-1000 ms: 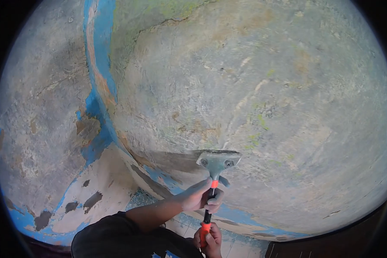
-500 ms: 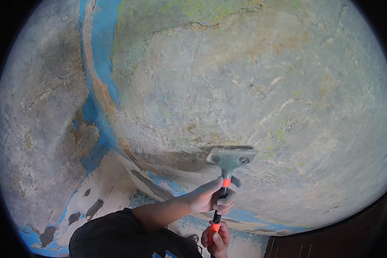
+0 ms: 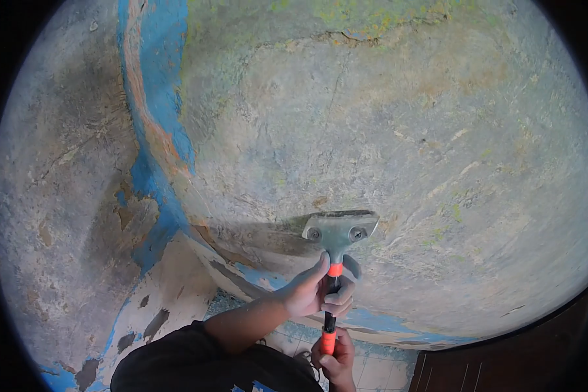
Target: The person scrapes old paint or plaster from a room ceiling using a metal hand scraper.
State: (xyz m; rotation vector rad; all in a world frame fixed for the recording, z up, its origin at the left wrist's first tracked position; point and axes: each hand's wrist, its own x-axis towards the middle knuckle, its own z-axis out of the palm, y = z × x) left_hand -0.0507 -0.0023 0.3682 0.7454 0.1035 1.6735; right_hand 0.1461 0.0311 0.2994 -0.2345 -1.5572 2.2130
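A wall scraper (image 3: 338, 236) with a grey-green metal head, two screws and a black-and-orange handle stands upright before the wall. Its wide blade edge is right at the bare grey plaster (image 3: 411, 163). My left hand (image 3: 313, 287) is closed around the black shaft just below the head, thumb laid up along the neck. Lower down, my right hand (image 3: 336, 362) grips the orange end of the handle, fingers wrapped round it.
A wall corner with blue paint (image 3: 160, 85) and a flaking strip runs down the left. Pale peeling patches (image 3: 176, 281) lie below it. Tiled floor (image 3: 379, 369) shows at the bottom, and a dark brown panel (image 3: 503, 366) at lower right.
The scraper and my left hand have shifted slightly up and left in view. The wall has slid a little to the right in view; both grips are unchanged.
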